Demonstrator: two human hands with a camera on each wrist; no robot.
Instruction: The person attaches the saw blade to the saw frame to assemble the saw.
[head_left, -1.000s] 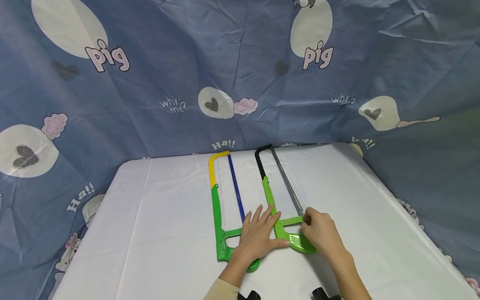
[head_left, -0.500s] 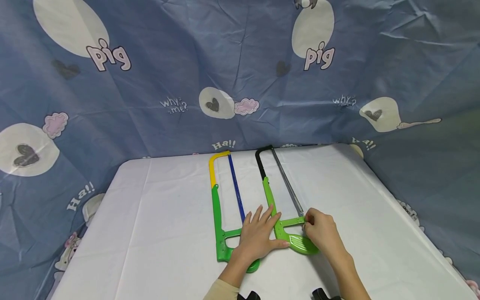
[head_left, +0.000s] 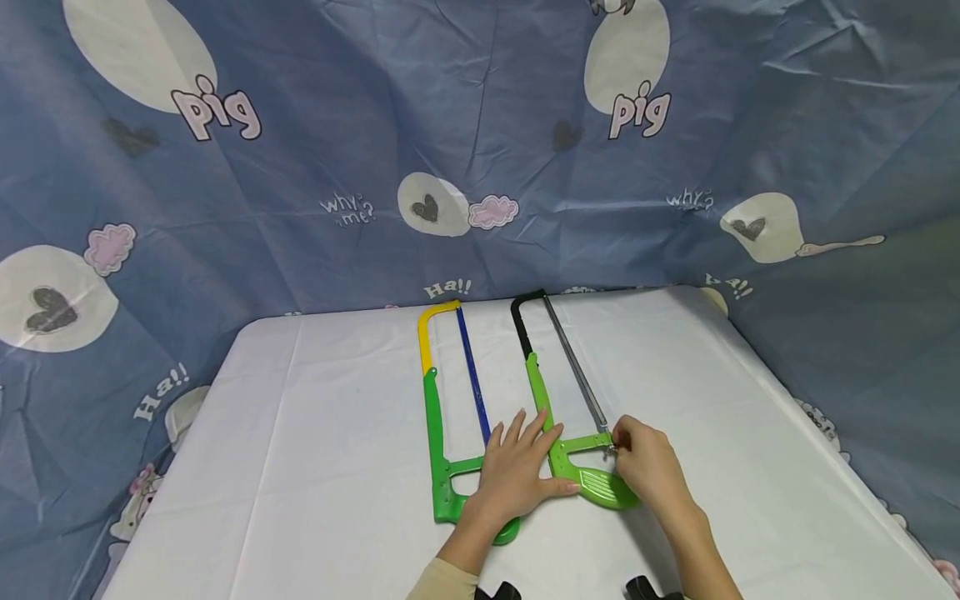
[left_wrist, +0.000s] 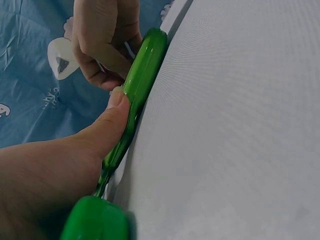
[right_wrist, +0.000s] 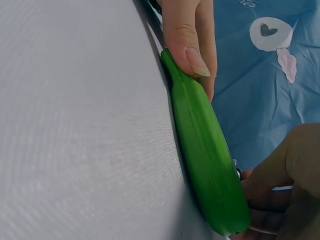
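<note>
Two hacksaws lie side by side on the white-covered table in the head view. The left hacksaw [head_left: 433, 425] has a dark green and yellow frame and a blue blade; part of its handle is hidden under my left wrist. On the right is a light green and black hacksaw [head_left: 537, 387] with a grey blade. My left hand [head_left: 512, 475] is spread flat, fingertips on its frame and thumb against its green handle [right_wrist: 207, 150]. At the near end of the blade, my right hand [head_left: 651, 462] pinches a small silver wing nut [head_left: 611, 450], mostly covered by the fingers.
The white tablecloth [head_left: 337, 433] stretches around both saws. A blue patterned curtain [head_left: 480, 108] hangs behind the table and down its sides. Two black objects [head_left: 498, 592] show at the bottom edge, between the forearms.
My right fingers have turned and shifted slightly right at the wing nut, so more silver metal shows beside them. The left hand and both saws stay almost in place.
</note>
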